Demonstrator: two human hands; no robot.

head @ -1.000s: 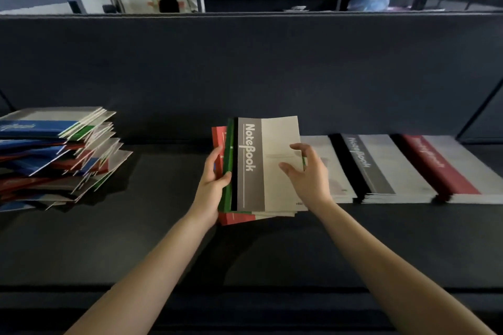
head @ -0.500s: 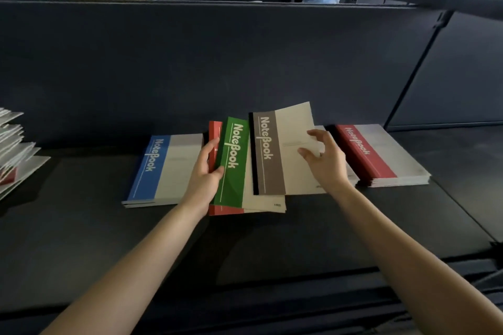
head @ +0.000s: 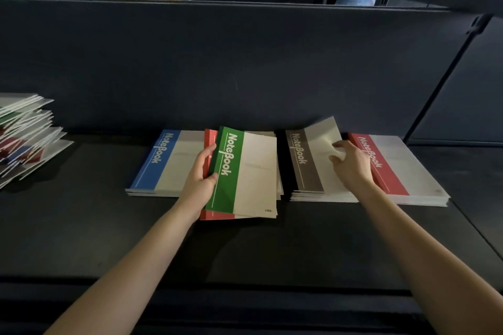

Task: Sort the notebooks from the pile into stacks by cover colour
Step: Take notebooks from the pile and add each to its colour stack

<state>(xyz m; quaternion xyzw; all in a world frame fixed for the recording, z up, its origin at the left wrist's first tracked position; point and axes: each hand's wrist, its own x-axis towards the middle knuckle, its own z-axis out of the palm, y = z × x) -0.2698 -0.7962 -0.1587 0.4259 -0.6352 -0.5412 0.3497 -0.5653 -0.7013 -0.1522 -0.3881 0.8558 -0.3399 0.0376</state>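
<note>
Your left hand (head: 200,177) clamps a small bundle by its left edge: thumb on the green notebook (head: 245,171) on top, fingers curled round the spine side, and a red notebook (head: 217,215) showing beneath. The bundle sits mid-table, overlapping the right side of the blue stack (head: 163,163). Your right hand (head: 351,163) is on the pale cover of the grey notebook (head: 307,163) topping its stack, far corner lifted. Blur hides the fingertips, so I cannot tell whether they pinch or just rest. The red stack (head: 389,168) lies just right of it — the unsorted pile (head: 24,139) is far left on the table (head: 81,226).
</note>
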